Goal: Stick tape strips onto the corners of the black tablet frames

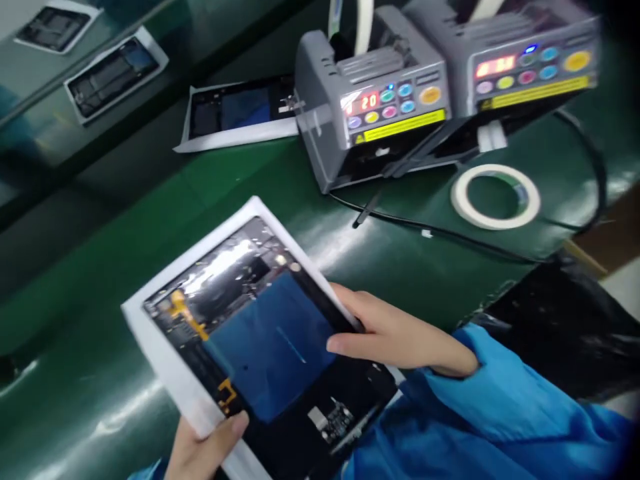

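Between my hands is an open tablet [280, 347], its inside facing up, set in a white foam sleeve [165, 357]. A blue battery panel, orange flex cables and a small circuit board show inside it. My left hand [205, 443] grips the lower left edge, thumb on top and fingers hidden beneath. On the right edge, my right hand [390, 330] is closed round the side, its thumb lying over the blue panel. The tablet is held tilted above the green mat [100, 320].
Two grey tape dispensers [320, 127] with lit displays stand at the back right. Beside them lie a roll of whitish tape [495, 223], black cables and tweezers [367, 210]. Another open tablet [240, 110] rests left of the dispensers; two more [115, 73] lie farther left. A black plastic bag [555, 327] is at right.
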A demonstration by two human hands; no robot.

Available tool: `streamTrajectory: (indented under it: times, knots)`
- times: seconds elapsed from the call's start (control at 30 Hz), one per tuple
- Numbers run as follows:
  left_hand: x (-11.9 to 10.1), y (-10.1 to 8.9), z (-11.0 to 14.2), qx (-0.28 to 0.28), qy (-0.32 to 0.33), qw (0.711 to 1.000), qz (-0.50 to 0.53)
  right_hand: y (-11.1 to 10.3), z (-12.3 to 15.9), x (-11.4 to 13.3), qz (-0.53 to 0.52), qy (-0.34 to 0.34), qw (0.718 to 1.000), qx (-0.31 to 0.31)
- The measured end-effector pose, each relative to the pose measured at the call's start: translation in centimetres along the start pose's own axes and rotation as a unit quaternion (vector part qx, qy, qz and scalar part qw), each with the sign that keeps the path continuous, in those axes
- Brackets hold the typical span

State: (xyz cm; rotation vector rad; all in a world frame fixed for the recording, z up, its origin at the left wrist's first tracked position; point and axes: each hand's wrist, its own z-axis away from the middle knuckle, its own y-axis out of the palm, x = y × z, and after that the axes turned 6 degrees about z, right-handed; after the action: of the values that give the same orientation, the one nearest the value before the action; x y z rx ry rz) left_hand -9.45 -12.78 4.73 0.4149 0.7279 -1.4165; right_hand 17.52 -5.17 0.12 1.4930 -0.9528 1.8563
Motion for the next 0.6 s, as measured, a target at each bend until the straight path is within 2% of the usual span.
streamTrajectory:
  times: [0.07,0.17,0.27,0.33,0.4,0.47,0.53,0.6]
  knots:
    - [0.1,0.3,-0.5,0.051,0.009,0.998,-0.026,0.0,0.4,-0.5,0.002,0.012,1.000,-0.013]
    - [-0.3,-0.1,-1.5,0.104,0.042,0.987,-0.114,0.0,1.0,-1.4,0.064,0.025,0.996,-0.063]
    - [-0.8,-1.0,-2.4,0.176,0.071,0.951,-0.244,0.3,1.6,-1.7,0.169,0.034,0.979,-0.112]
    - [-0.8,-1.4,-2.9,0.209,0.093,0.925,-0.303,0.3,2.1,-1.7,0.266,0.012,0.954,-0.138]
    - [-0.7,-1.7,-3.3,0.213,0.116,0.910,-0.337,-0.3,2.5,-1.7,0.384,-0.036,0.904,-0.183]
    - [-0.4,-1.8,-3.7,0.205,0.130,0.902,-0.357,-1.9,2.4,-1.7,0.491,-0.075,0.830,-0.253]
    - [-0.3,-1.8,-4.0,0.203,0.133,0.898,-0.366,-4.4,1.7,-1.7,0.558,-0.087,0.758,-0.327]
    - [-0.4,-1.8,-4.2,0.203,0.129,0.900,-0.364,-7.4,0.4,-1.8,0.589,-0.084,0.711,-0.376]
